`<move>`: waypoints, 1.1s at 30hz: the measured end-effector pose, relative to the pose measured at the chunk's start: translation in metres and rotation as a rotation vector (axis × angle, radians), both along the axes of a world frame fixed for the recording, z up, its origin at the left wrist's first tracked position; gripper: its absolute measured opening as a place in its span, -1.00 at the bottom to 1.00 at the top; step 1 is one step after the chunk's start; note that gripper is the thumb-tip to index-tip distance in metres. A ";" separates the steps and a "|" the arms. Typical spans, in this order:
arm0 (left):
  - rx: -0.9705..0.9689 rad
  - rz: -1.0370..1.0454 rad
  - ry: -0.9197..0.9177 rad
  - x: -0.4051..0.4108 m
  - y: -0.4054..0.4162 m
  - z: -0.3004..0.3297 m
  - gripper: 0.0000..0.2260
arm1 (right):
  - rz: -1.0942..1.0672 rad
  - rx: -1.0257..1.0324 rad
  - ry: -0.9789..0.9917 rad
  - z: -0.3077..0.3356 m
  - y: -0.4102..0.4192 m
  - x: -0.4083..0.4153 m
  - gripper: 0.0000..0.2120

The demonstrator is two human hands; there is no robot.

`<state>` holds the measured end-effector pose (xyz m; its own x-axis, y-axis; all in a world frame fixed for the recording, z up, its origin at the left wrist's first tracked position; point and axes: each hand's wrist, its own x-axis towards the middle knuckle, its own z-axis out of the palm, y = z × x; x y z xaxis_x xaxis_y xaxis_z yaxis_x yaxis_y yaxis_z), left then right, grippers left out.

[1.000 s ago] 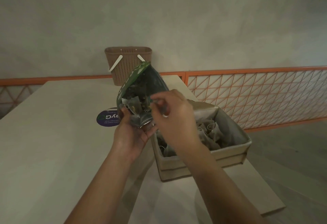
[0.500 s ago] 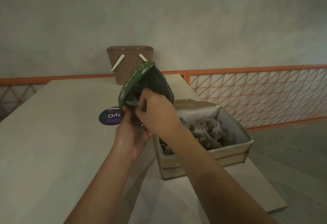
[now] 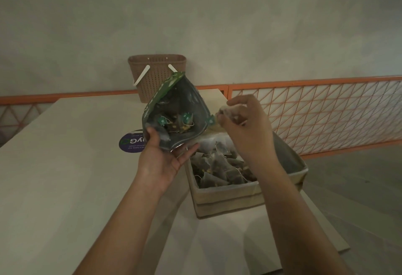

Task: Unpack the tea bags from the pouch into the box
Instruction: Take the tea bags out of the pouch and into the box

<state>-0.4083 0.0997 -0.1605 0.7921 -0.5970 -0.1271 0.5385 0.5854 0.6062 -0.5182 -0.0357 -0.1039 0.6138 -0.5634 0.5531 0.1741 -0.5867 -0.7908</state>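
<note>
Your left hand (image 3: 165, 157) grips the pouch (image 3: 174, 113) (several bags remain inside); your right hand (image 3: 243, 122) pinches one tea bag (image 3: 228, 111) above the well-filled box (image 3: 228, 194).

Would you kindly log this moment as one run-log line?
left hand: holds pouch | right hand: pinches tea bag above box | pouch: bags remain
</note>
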 end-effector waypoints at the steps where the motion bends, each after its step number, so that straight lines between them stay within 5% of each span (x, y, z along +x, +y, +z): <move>1: 0.007 0.007 -0.005 0.000 0.000 0.000 -0.59 | -0.010 -0.014 0.080 -0.005 -0.003 0.000 -0.80; 6: 0.021 0.010 -0.008 -0.002 0.001 0.000 -0.54 | 0.007 -0.071 0.421 -0.025 -0.007 0.003 -0.74; 14: 0.004 0.012 0.031 0.000 0.001 0.001 -0.55 | -0.064 -0.083 0.129 -0.008 0.008 0.018 -0.76; 20: 0.018 0.016 0.009 -0.001 0.000 0.005 -0.54 | -0.069 -0.346 -0.056 -0.009 0.025 0.025 -0.84; 33: 0.072 0.047 0.029 -0.005 0.001 0.009 -0.61 | 0.014 -0.757 0.906 0.016 0.058 0.079 -0.68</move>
